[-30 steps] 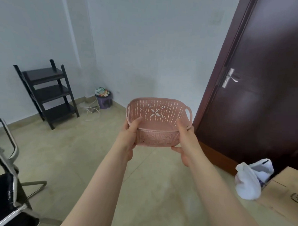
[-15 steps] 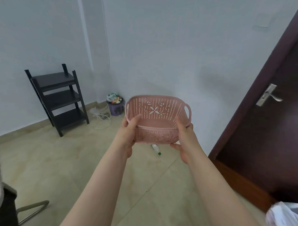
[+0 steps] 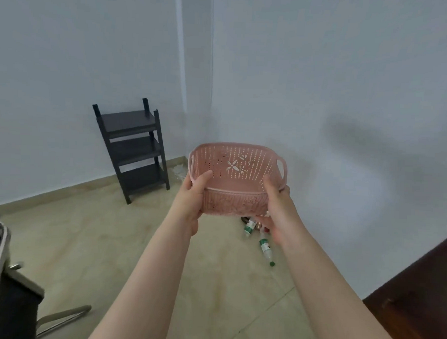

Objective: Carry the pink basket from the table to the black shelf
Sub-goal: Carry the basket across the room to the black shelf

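Pink basket (image 3: 236,180) held mid-air at chest height, empty, level. Left hand (image 3: 193,196) and right hand (image 3: 277,205) clamped on opposite near corners, thumbs over rim, fingers under base for balance. Black shelf (image 3: 133,150) ahead-left by wall, well apart. Bottles (image 3: 261,237) on floor below.

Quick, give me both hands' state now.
Left hand: closed on the basket.
Right hand: closed on the basket.
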`<act>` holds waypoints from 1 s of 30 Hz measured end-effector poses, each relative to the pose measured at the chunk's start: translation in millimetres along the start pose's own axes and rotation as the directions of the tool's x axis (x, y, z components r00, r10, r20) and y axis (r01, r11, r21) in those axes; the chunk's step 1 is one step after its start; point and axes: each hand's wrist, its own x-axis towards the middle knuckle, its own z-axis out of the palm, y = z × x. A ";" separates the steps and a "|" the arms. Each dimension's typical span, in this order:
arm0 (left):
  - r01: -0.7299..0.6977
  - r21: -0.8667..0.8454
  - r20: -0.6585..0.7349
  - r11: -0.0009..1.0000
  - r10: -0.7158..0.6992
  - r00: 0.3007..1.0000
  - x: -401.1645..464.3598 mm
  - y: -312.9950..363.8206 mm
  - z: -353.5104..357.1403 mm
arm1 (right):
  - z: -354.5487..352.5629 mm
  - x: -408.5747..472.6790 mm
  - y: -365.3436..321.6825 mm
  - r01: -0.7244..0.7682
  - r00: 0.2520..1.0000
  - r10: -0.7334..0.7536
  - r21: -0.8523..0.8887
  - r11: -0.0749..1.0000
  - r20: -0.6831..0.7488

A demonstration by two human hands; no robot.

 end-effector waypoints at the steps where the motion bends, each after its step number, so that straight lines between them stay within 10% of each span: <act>1: -0.011 -0.008 -0.018 1.000 0.011 1.000 17.8 5.1 6.2 | 4.0 22.4 -8.2 0.008 1.000 -0.008 -0.010 1.000 0.026; 30: -0.129 -0.120 -0.256 0.984 0.095 0.962 345.8 117.7 -49.6 | 226.7 334.5 -101.0 -0.001 0.955 0.014 -0.043 0.999 0.296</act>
